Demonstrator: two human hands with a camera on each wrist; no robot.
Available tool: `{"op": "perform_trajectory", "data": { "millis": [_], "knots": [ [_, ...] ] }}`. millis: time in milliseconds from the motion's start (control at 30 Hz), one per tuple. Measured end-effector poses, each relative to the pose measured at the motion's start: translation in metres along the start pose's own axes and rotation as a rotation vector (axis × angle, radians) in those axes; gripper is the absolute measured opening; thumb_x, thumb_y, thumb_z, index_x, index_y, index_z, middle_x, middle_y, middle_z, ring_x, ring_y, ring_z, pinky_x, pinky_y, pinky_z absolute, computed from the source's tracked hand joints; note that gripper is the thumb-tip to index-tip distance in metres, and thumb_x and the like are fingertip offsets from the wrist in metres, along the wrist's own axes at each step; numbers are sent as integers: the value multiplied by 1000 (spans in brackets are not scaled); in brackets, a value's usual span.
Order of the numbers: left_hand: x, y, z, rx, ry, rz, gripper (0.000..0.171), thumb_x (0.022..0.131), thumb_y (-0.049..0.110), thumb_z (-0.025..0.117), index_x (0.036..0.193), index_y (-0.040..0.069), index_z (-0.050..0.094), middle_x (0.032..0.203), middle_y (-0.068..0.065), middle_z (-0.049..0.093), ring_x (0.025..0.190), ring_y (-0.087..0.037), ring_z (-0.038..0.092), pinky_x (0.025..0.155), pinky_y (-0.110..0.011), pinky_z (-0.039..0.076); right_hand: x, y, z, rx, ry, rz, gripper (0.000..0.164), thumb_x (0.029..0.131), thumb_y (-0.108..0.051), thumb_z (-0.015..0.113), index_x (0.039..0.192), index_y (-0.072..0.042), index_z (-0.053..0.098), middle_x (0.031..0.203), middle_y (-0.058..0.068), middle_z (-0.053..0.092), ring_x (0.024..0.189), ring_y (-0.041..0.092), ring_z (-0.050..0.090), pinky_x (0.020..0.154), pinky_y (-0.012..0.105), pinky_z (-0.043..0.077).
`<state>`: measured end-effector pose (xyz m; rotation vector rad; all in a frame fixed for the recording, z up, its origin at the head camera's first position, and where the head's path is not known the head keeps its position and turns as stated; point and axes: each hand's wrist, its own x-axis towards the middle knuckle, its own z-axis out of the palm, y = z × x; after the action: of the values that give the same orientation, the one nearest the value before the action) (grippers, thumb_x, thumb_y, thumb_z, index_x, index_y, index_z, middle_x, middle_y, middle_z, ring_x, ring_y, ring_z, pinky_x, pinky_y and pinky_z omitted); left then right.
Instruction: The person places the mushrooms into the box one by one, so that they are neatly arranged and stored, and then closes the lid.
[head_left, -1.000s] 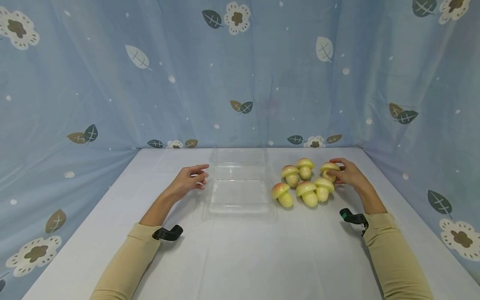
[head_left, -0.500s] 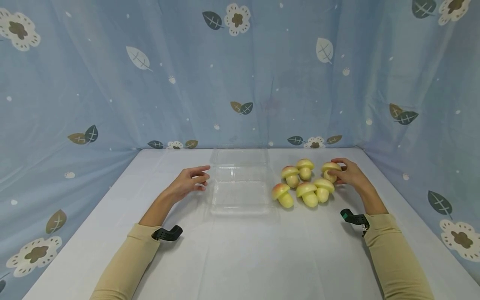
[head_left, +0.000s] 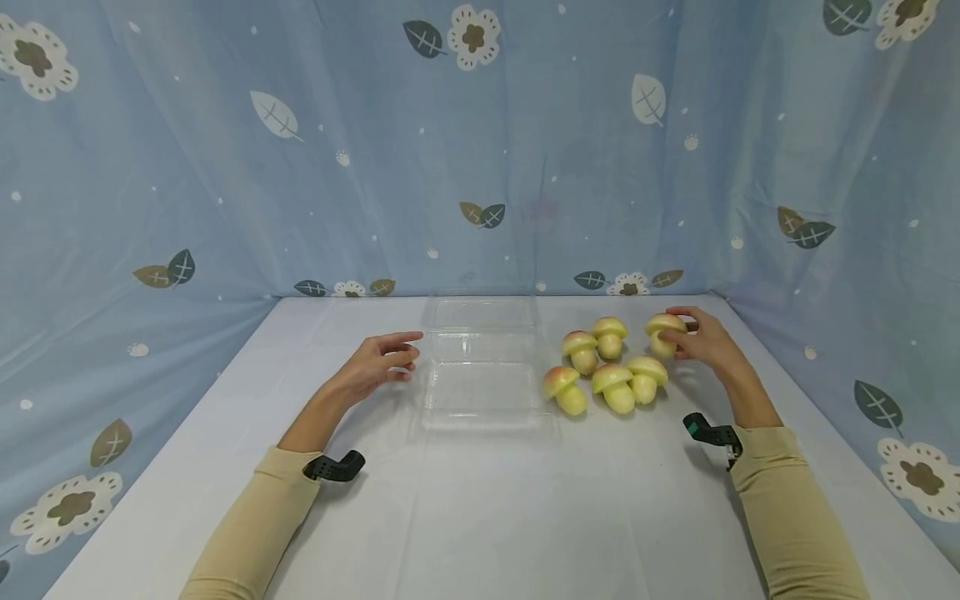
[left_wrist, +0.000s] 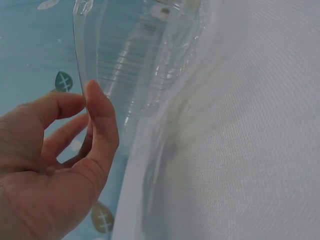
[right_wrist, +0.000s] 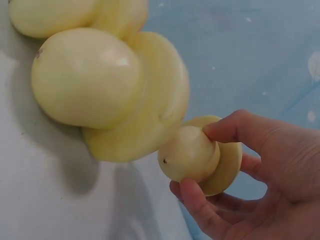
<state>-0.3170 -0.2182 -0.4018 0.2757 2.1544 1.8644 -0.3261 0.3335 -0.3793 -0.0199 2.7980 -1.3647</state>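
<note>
In the head view, my right hand (head_left: 701, 337) grips a yellow toy mushroom (head_left: 663, 335) at the back right of the group. The right wrist view shows the fingers and thumb around its cap and pale stem (right_wrist: 187, 152). My left hand (head_left: 375, 365) is at the left side of a clear plastic clamshell box (head_left: 480, 387), whose lid (head_left: 480, 315) lies back toward the curtain. Up close in the left wrist view, the thumb and forefinger pinch the thin edge of the clear box (left_wrist: 125, 55).
Several more yellow mushrooms, some with reddish caps, stand or lean between the box and my right hand, including a nearest one (head_left: 565, 390) by the box's right side. A white-covered table (head_left: 480, 517) meets a blue patterned curtain (head_left: 480, 150) behind and at both sides.
The mushroom in my right hand has shifted slightly up and to the right, away from the others. My left hand and the box are nearly still.
</note>
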Motion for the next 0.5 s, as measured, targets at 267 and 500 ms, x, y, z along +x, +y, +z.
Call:
{"op": "perform_trajectory", "data": {
  "millis": [267,500],
  "knots": [
    [-2,1,-2,-33,-15,-22,55,97,8,61,149,9,43,126,-19,49,88,-13,62,75,-24,58,-3,-15,-4,-10,32,-50,70,98,-32,60,153,-3,28,133,33,43,88,18,65,73,32,61],
    [1,-5,-1,-34,-8,-22,54,97,11,61,149,10,43,131,-27,47,86,-14,62,75,-25,58,-6,-20,-2,-11,45,-54,69,98,-31,61,152,-3,30,132,33,45,88,19,65,68,24,59]
  ]
}}
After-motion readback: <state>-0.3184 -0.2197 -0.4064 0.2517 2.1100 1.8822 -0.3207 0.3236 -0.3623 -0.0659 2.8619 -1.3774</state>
